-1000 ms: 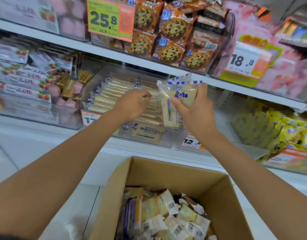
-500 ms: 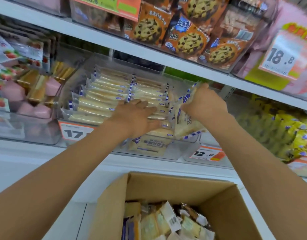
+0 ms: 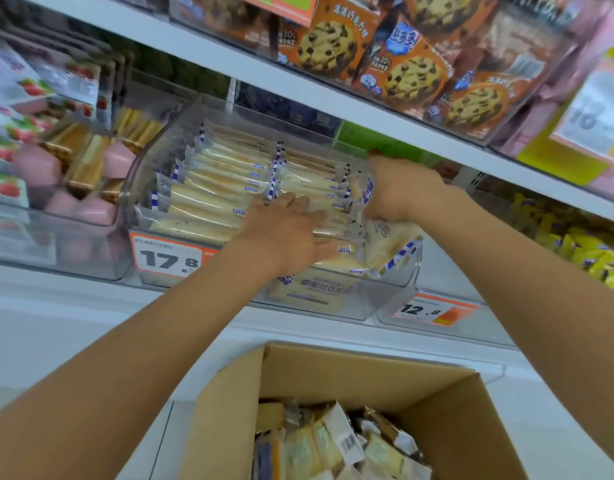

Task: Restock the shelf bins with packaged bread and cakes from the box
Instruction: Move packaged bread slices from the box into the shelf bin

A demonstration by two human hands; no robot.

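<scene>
A clear shelf bin (image 3: 399, 289) holds rows of bread packs (image 3: 222, 174) in clear wrap with blue-and-white edges. My left hand (image 3: 284, 233) lies flat on the packs at the bin's front right, fingers straight, pressing them back. My right hand (image 3: 399, 188) grips a bread pack (image 3: 388, 244) at the bin's right end, the pack hanging down inside the front corner. Below, the open cardboard box (image 3: 333, 372) holds several more wrapped bread packs (image 3: 333, 445).
An orange price tag 17.8 (image 3: 167, 259) is on the bin's front, and 12.8 (image 3: 433, 310) to the right. Pink cakes (image 3: 91, 206) fill the left bin, yellow packs (image 3: 582, 244) the right. Cookie bags (image 3: 412, 71) sit above the white upper shelf (image 3: 298, 88).
My right hand has brought the bread pack down into the bin's right end. My left hand moved from the pack tops to press flat on the front rows. The view tilted up.
</scene>
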